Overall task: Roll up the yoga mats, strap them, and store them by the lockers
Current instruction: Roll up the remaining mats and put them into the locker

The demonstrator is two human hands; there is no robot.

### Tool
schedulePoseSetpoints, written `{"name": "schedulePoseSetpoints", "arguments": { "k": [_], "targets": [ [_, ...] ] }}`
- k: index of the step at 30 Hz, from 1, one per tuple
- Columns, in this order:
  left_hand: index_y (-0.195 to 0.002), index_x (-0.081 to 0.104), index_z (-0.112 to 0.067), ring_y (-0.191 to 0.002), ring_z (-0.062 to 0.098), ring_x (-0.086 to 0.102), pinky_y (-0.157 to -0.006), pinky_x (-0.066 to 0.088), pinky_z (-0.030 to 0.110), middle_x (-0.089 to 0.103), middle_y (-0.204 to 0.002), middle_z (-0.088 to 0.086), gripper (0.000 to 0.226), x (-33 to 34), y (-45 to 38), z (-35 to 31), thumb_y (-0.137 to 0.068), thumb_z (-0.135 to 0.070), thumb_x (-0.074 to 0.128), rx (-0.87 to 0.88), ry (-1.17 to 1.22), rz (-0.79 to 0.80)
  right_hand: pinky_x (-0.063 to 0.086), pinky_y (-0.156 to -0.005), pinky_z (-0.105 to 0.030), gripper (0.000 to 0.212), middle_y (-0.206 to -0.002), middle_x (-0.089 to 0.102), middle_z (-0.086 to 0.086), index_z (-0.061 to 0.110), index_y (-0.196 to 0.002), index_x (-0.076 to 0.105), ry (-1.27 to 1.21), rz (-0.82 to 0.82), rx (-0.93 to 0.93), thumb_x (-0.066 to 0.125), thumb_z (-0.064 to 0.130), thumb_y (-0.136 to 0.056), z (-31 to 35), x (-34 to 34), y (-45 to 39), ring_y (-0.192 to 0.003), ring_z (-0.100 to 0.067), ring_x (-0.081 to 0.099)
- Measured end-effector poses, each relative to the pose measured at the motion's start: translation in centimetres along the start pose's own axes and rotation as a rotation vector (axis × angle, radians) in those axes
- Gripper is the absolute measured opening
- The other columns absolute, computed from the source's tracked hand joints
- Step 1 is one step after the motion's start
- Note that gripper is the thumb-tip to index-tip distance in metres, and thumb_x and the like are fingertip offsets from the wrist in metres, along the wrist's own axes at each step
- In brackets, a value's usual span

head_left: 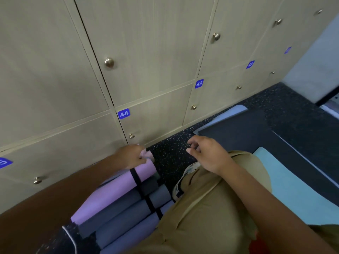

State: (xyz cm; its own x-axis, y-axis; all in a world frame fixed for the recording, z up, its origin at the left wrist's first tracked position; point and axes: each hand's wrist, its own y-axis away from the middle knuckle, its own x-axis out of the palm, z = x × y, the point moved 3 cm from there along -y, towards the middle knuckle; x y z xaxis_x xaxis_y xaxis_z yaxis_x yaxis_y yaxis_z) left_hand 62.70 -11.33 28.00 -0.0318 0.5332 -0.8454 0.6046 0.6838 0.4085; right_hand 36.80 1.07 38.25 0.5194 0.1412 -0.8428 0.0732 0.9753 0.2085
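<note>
Rolled mats [117, 208] lie on speckled floor [170, 154] against numbered lockers [146, 70].

Gym locker room: numbered lockers [156, 70]

Lockers [150, 57] pale beige, faint wood grain; knobs [109, 62] brassy metal; number tags [123, 113] blue with white digits 44, 43, 42; floor [170, 154] black rubber, speckled white and coloured flecks; top rolled mat [117, 186] lilac-purple; rolled mats under it [121, 211] slate grey and bluish-grey; straps [136, 180] black; flat mat [238, 132] dark charcoal over a light blue-grey one [229, 116]; nearer flat mat [286, 187] pale turquoise; trousers [211, 208] khaki tan; shoe [183, 180] white with black markings.
</note>
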Motion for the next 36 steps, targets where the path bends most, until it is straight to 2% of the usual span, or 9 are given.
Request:
{"name": "schedulePoseSetpoints", "arguments": {
  "k": [2, 4, 6, 10, 13, 16, 23, 28, 36],
  "targets": [
    [-0.093, 0.057, -0.032, -0.093, 0.015, 0.06, -0.08, 0.048, 0.03, 0.066, -0.1, -0.007, 0.021, -2.1, 0.1, -2.3, -0.091, -0.052, 0.063, 0.062, -0.008, -0.029, 0.054, -0.09, -0.037, 0.032, -0.11, 0.065, 0.006, 0.021, -0.129, 0.062, -0.004, -0.037, 0.007, 0.062, 0.036, -0.1, -0.1, -1.5, 0.4, -0.1, -0.015, 0.063],
    [-0.105, 0.062, -0.025, -0.091, 0.014, 0.059, -0.075, 0.044, 0.029, 0.065, -0.1, -0.008, 0.026, -4.2, -0.2, -5.3, -0.094, -0.048, 0.065, 0.113, -0.045, -0.071, 0.053, -0.091, -0.035, 0.032, -0.111, 0.065, 0.006, 0.021, -0.129, 0.063, -0.015, -0.089, 0.018, 0.063, 0.035, -0.1, -0.7, -3.4, 1.0, -0.102, -0.015, 0.063],
    [-0.113, 0.063, -0.019, -0.093, 0.016, 0.061, -0.08, 0.047, 0.031, 0.068, -0.101, -0.004, 0.032, -6.3, -0.6, -8.7, -0.096, -0.046, 0.065, 0.168, -0.043, -0.112, 0.052, -0.091, -0.033, 0.031, -0.111, 0.065, 0.005, 0.019, -0.129, 0.064, -0.027, -0.151, 0.037, 0.063, 0.033, -0.1, -1.7, -5.8, 2.0, -0.101, -0.014, 0.061],
    [-0.104, 0.06, -0.025, -0.093, 0.017, 0.064, -0.082, 0.052, 0.035, 0.069, -0.103, -0.005, 0.031, -10.0, -2.1, -15.3, -0.094, -0.053, 0.063, 0.281, -0.079, -0.16, 0.049, -0.089, -0.027, 0.029, -0.11, 0.064, 0.005, 0.018, -0.127, 0.064, -0.054, -0.273, 0.092, 0.063, 0.03, -0.101, -4.2, -10.3, 4.3, -0.099, -0.012, 0.06],
    [-0.106, 0.06, -0.025, -0.094, 0.017, 0.064, -0.073, 0.045, 0.03, 0.07, -0.106, -0.005, 0.03, -11.5, -3.1, -20.1, -0.094, -0.053, 0.064, 0.353, -0.114, -0.195, 0.053, -0.091, -0.035, 0.026, -0.108, 0.066, 0.003, 0.016, -0.122, 0.066, -0.063, -0.338, 0.135, 0.065, 0.03, -0.1, -6.5, -12.7, 6.1, -0.097, -0.015, 0.062],
    [-0.116, 0.064, -0.021, -0.096, 0.018, 0.064, -0.079, 0.049, 0.032, 0.07, -0.106, -0.005, 0.038, -12.2, -3.7, -24.5, -0.093, -0.052, 0.066, 0.4, -0.109, -0.226, 0.053, -0.092, -0.035, 0.028, -0.112, 0.066, 0.001, 0.016, -0.124, 0.065, -0.06, -0.362, 0.185, 0.064, 0.031, -0.1, -9.0, -14.0, 8.2, -0.1, -0.015, 0.062],
    [-0.117, 0.062, -0.027, -0.097, 0.01, 0.059, -0.076, 0.042, 0.029, 0.063, -0.103, -0.013, 0.036, -11.2, -5.3, -32.3, -0.094, -0.055, 0.063, 0.524, -0.162, -0.229, 0.051, -0.089, -0.031, 0.028, -0.11, 0.067, 0.001, 0.018, -0.123, 0.065, -0.083, -0.363, 0.306, 0.065, 0.033, -0.1, -15.8, -14.2, 11.8, -0.102, -0.017, 0.062],
    [-0.123, 0.062, -0.028, -0.094, 0.007, 0.06, -0.087, 0.052, 0.035, 0.066, -0.113, -0.012, 0.041, -7.9, -7.1, -36.5, -0.094, -0.057, 0.062, 0.573, -0.16, -0.14, 0.046, -0.071, -0.017, 0.022, -0.109, 0.068, 0.003, 0.02, -0.117, 0.067, -0.289, -0.421, 0.442, 0.066, 0.034, -0.099, -21.3, -12.2, 13.0, -0.094, -0.013, 0.064],
    [-0.121, 0.061, -0.03, -0.092, 0.007, 0.063, -0.086, 0.054, 0.037, 0.069, -0.105, -0.015, 0.044, -2.4, -13.1, -40.1, -0.093, -0.063, 0.059, 0.554, -0.202, 0.055, 0.051, -0.088, -0.03, 0.033, -0.12, 0.066, -0.001, 0.018, -0.127, 0.062, -0.209, -0.189, 0.56, 0.065, 0.034, -0.099, -31.0, -4.6, 11.4, -0.098, -0.017, 0.062]
  ]
}}
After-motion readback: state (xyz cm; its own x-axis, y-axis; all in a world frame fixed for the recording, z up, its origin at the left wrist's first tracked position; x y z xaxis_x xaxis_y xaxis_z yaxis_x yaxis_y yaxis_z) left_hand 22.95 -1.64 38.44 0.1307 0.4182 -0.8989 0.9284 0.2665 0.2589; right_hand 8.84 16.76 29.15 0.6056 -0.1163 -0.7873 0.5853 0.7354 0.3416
